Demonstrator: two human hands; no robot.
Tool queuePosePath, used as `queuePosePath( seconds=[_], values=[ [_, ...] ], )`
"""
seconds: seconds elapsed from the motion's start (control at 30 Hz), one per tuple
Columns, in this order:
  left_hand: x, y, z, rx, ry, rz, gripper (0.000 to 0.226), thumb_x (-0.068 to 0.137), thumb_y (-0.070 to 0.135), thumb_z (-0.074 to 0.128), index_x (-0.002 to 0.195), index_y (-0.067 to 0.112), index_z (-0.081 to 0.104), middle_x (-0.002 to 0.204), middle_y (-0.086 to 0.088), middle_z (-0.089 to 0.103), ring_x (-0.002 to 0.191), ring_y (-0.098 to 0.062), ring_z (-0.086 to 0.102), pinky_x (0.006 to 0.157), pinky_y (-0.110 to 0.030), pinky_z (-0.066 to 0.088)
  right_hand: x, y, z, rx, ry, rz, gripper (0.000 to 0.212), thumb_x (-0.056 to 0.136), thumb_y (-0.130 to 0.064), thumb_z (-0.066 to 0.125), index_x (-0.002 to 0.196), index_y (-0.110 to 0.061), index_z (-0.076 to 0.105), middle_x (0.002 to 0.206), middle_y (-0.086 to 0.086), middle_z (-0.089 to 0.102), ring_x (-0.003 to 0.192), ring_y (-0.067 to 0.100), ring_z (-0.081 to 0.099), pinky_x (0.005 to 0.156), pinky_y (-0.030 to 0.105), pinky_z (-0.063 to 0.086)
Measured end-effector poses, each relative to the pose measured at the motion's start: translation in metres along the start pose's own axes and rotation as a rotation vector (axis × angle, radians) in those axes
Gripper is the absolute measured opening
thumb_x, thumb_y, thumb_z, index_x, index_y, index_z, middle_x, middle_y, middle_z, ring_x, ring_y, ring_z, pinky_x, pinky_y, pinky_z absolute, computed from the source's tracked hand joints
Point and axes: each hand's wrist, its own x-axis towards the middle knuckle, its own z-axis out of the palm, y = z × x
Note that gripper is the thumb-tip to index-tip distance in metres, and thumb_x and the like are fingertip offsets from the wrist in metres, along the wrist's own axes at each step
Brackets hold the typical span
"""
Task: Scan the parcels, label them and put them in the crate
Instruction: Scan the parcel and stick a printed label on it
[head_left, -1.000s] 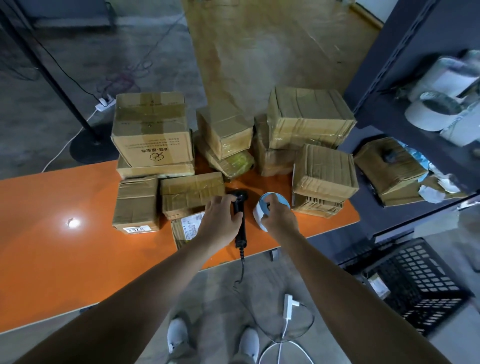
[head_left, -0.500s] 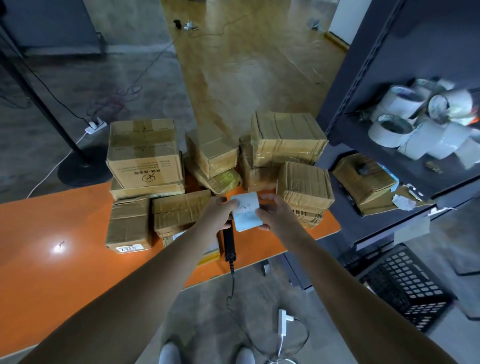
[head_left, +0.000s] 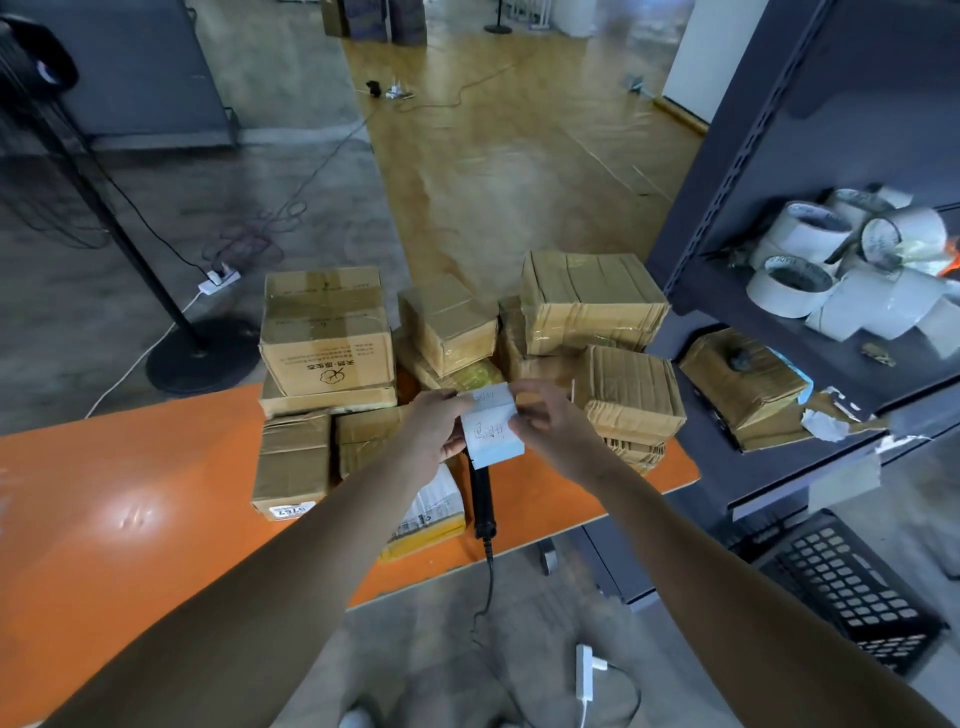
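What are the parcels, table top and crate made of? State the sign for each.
Parcels: brown cardboard under glossy tape, shown by shiny creases. Table top: smooth orange laminate or paint; glare spots show. Crate: probably matt black moulded plastic, judging by its grid holes.

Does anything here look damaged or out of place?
Yes. On the dark shelf at right, a parcel looks torn at one corner, with white paper scraps beside it. The left hand and right hand hold the label roll.
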Motion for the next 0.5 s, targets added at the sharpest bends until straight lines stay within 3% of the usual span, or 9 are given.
queuePosePath(
  seconds=[0.1, 0.2, 0.33, 0.5],
  values=[
    [-0.001, 0.005, -0.006, -0.013, 0.043, 0.025, 0.016, 0.086, 0.010, 0.069, 0.091, 0.021, 0.059, 0.083, -0.007, 0.068, 0.076, -0.017, 0.064, 0.053, -0.025, 0.049, 0.002, -0.005, 0.005, -0.046, -0.020, -0.014, 0.039, 0.093, -0.025, 0.062, 0.128, -0.034, 0.048, 0.110, -0.018, 0.060, 0.107, -0.006, 0.058, 0.077, 0.015, 0.054],
    [-0.002, 0.009, -0.010, -0.068, 0.039, 0.032, 0.017, 0.085, 0.006, 0.069, 0.094, 0.018, 0.060, 0.082, -0.006, 0.067, 0.074, -0.016, 0.064, 0.050, -0.024, 0.050, 0.007, -0.007, 0.009, -0.089, 0.021, -0.034, 0.035, 0.093, -0.031, 0.061, 0.127, -0.034, 0.052, 0.117, -0.015, 0.062, 0.113, -0.002, 0.058, 0.090, 0.026, 0.054],
    [-0.006, 0.014, -0.012, -0.122, 0.020, 0.045, 0.032, 0.086, 0.004, 0.068, 0.116, 0.009, 0.057, 0.099, -0.014, 0.068, 0.091, -0.023, 0.066, 0.060, -0.026, 0.051, 0.011, -0.011, 0.015, -0.141, 0.074, -0.086, 0.029, 0.094, -0.030, 0.062, 0.122, -0.028, 0.057, 0.123, -0.007, 0.064, 0.108, 0.003, 0.063, 0.088, 0.028, 0.057],
    [-0.009, 0.021, -0.013, -0.157, 0.046, 0.030, 0.036, 0.088, 0.002, 0.066, 0.122, 0.007, 0.056, 0.111, -0.020, 0.065, 0.102, -0.029, 0.063, 0.065, -0.027, 0.051, 0.015, -0.016, 0.020, -0.237, 0.170, -0.139, 0.032, 0.093, -0.028, 0.065, 0.124, -0.019, 0.060, 0.111, -0.015, 0.060, 0.086, -0.014, 0.058, 0.072, 0.002, 0.047]
  ],
)
